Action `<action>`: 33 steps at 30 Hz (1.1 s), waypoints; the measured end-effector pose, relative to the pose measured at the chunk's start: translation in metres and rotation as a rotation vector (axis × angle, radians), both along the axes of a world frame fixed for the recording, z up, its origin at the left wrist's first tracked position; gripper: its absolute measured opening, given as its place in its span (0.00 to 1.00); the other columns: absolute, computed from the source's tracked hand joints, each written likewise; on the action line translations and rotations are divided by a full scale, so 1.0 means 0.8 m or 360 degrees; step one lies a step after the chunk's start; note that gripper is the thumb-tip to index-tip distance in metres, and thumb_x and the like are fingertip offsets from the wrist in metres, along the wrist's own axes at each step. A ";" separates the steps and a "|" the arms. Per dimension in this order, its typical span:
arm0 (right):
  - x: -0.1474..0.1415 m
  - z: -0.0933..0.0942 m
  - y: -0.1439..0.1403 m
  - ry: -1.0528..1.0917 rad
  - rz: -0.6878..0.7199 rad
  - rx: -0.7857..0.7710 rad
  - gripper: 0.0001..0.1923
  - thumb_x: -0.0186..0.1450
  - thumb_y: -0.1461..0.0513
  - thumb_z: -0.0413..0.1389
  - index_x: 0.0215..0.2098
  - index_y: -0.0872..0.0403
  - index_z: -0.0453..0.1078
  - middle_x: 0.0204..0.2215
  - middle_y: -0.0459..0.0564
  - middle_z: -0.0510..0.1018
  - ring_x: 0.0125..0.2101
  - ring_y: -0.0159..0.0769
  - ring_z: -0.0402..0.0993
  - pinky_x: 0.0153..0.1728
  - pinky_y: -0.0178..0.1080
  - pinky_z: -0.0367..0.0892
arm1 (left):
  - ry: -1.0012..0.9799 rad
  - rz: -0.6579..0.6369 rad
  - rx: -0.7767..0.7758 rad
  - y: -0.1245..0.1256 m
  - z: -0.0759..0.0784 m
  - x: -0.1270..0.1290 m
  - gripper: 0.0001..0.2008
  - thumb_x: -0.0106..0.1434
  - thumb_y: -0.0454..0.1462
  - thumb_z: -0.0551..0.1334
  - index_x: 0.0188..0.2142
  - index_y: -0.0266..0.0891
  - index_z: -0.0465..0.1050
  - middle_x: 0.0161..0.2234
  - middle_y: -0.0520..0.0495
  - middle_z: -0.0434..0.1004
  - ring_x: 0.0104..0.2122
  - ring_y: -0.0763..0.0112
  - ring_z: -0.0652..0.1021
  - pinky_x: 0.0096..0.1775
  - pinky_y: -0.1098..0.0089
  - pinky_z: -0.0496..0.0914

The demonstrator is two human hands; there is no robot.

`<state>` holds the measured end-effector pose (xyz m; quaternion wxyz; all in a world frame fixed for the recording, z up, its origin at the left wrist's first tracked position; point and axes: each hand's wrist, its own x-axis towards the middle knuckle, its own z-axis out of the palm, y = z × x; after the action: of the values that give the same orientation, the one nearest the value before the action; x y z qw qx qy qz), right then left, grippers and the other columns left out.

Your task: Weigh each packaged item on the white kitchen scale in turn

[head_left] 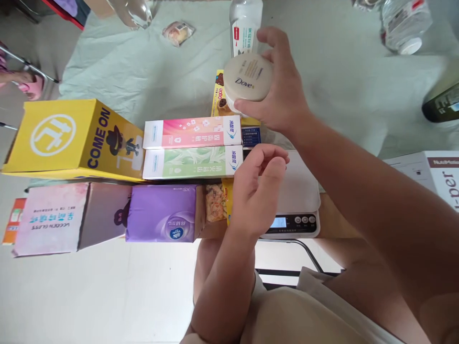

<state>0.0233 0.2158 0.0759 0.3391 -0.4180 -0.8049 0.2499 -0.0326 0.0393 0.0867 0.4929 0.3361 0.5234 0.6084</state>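
- A person's right hand (285,81) clasps a lidded Dove cream jar (248,79) near twelve o'clock in the view, thumb at the near rim, fingers around the far side; whether the jar touches the yellow snack box (217,100) behind it cannot be told.
- At six o'clock from the jar, the left hand (255,191) hangs loosely curled, seemingly bare, partly covering a digital kitchen scale (301,191).
- The squat jar looks stiff, moderately weighty if full, smooth enough to slip, hardly fragile.
- Best hold: across the sidewall below the lid.
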 end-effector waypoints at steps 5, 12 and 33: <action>0.038 0.022 -0.023 0.0084 -0.0025 0.0123 0.38 0.53 0.59 0.65 0.59 0.39 0.57 0.68 0.41 0.70 0.66 0.43 0.69 0.75 0.53 0.66 | -0.0035 0.0062 0.0134 -0.003 -0.006 0.005 0.07 0.67 0.41 0.60 0.36 0.44 0.76 0.36 0.48 0.80 0.37 0.67 0.78 0.42 0.66 0.74; 0.097 0.032 -0.079 0.0169 0.0050 0.0119 0.40 0.53 0.54 0.69 0.61 0.40 0.60 0.67 0.49 0.70 0.68 0.52 0.69 0.64 0.57 0.77 | 0.0056 0.0337 0.0263 -0.005 -0.009 0.013 0.08 0.69 0.44 0.62 0.35 0.47 0.74 0.35 0.47 0.75 0.39 0.65 0.76 0.44 0.64 0.72; 0.148 -0.025 -0.166 0.0421 0.0117 0.0180 0.38 0.59 0.54 0.66 0.64 0.27 0.58 0.62 0.43 0.74 0.66 0.50 0.72 0.67 0.61 0.75 | 0.0148 0.0005 0.0229 -0.003 -0.049 0.035 0.28 0.64 0.60 0.69 0.58 0.55 0.74 0.57 0.47 0.80 0.56 0.49 0.81 0.55 0.55 0.79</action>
<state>0.1417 0.0834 0.0562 0.4558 -0.3320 -0.7807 0.2694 -0.0047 0.0370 0.0472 0.4416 0.3977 0.5012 0.6290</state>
